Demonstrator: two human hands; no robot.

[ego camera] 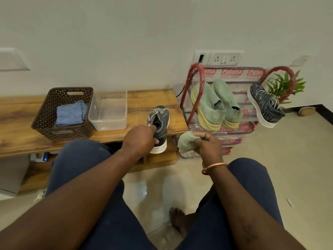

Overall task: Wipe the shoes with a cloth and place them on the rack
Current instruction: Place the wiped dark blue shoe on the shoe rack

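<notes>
A dark grey sneaker [161, 123] with a white sole stands at the right end of the low wooden bench [147, 100]. My left hand [139, 140] grips it at the heel opening. My right hand [210, 144] is just right of the shoe and holds a bunched pale green cloth [186, 141]. The red shoe rack [200, 82] stands right of the bench. On it rest a pair of green slip-ons [216, 103] and the matching dark sneaker [265, 105].
A brown perforated basket [54, 112] with a folded blue cloth [70, 113] sits on the bench's left part, beside a clear plastic tub [108, 114]. A potted plant [286, 83] stands behind the rack. My knees and a bare foot [177, 219] are over the tiled floor.
</notes>
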